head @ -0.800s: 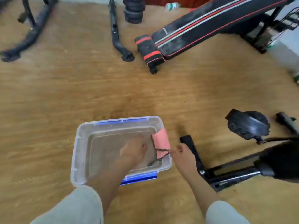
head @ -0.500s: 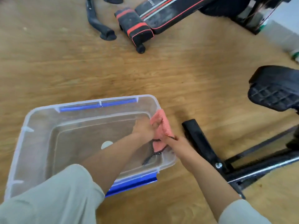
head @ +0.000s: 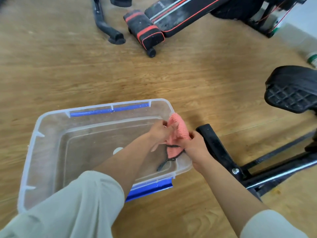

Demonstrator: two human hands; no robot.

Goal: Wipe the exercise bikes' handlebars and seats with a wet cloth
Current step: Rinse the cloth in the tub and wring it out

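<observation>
Cloth point(head: 178, 130), pink with a dark patterned edge, is now being gripped by both hands at the near right corner of the clear plastic tub point(head: 32, 152). A moment back it was draped on the tub's rim with only the right hand at it and the left hand down inside the tub; since then the left hand point(head: 160, 133) has come up and is pinching the cloth's upper end, while the right hand point(head: 194, 146) is closing around its lower part. The dark edge is trailing down inside the tub. Whether the cloth is dripping, I cannot tell; the tub looks to be holding shallow water.

Judgement: the cloth is being gathered for wringing, so wiping has not begun.

Surroundings: the tub, with blue clips, is sitting on the wooden floor point(head: 85, 74). Just beside it to the right, the black base bar point(head: 217, 150) of an exercise bike is lying close under the right wrist. A black ribbed pedal point(head: 291, 93) is hanging farther right. A black bench pad with red stripes point(head: 180, 12) is lying well apart at the top. Neither seat nor handlebars are in view, so the person will likely have to rise and turn to them.
</observation>
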